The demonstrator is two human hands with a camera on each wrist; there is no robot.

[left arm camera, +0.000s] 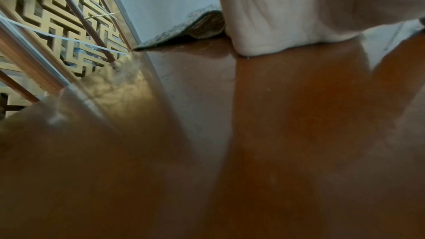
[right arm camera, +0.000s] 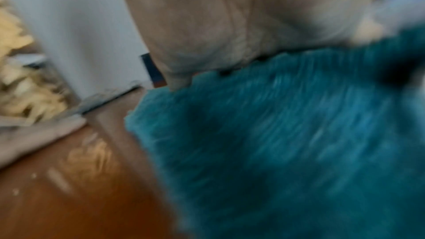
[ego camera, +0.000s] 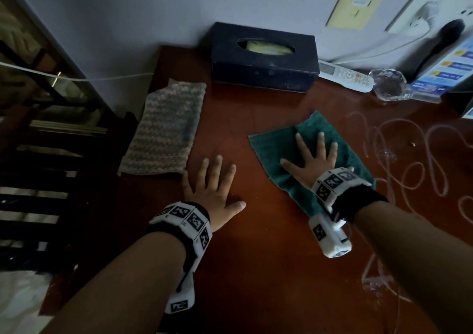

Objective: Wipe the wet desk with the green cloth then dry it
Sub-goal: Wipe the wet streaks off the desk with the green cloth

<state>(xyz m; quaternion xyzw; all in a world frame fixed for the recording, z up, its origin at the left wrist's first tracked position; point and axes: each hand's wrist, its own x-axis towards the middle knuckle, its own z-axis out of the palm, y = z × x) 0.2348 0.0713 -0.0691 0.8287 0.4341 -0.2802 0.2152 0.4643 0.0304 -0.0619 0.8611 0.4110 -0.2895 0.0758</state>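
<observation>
Mid-tabletop on the dark red-brown wooden desk (ego camera: 268, 244): right hand (ego camera: 311, 164) flat, fingers spread, pressing the green terry cloth (ego camera: 276, 141). Left hand (ego camera: 213, 190) flat, fingers straight, beside the striped knitted cloth (ego camera: 166, 128) at the left edge.

Green cloth (ego camera: 271, 146), red-brown desk (ego camera: 256, 257)

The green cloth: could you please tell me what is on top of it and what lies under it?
The right hand presses flat on the green cloth. Under it lies the desk; any water beneath is hidden.
</observation>
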